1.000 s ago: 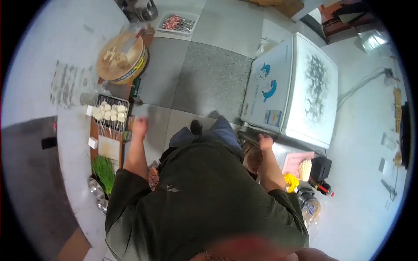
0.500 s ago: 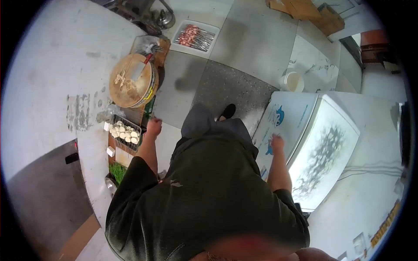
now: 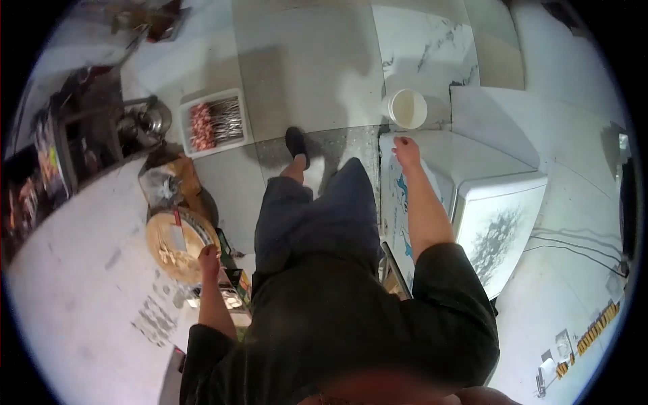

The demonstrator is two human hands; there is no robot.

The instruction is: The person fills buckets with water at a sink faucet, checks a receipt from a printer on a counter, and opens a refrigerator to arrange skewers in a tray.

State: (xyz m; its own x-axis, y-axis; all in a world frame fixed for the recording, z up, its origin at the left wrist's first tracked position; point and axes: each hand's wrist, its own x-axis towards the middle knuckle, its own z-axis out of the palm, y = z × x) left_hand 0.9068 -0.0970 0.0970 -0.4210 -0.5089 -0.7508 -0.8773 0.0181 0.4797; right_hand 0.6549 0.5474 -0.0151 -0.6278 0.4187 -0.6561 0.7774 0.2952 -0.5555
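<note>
My left hand point(image 3: 210, 260) hangs over the right edge of a round wooden board point(image 3: 162, 246), on which a cleaver point(image 3: 178, 233) with a red handle and some pale scraps lie. Its fingers are curled, and nothing can be made out in them. My right hand point(image 3: 406, 152) is held out in front of the white fridge point(image 3: 499, 229), just below a white bucket point(image 3: 407, 109) in the view. The fingers there are loosely curled; whether anything is between them is too small to tell.
A white tray point(image 3: 214, 123) of skewered pink meat stands on the tiled floor point(image 3: 307, 64). At the left are metal pots point(image 3: 145, 123) and a dark rack point(image 3: 84, 145). A plastic bag point(image 3: 162, 187) lies beyond the board. One foot in a dark shoe point(image 3: 295, 145) is forward.
The view has moved forward along the floor, bringing the meat tray and bucket nearer. My right hand has swung forward; my left is now beside the round board. The skewers of white rounds are mostly hidden.
</note>
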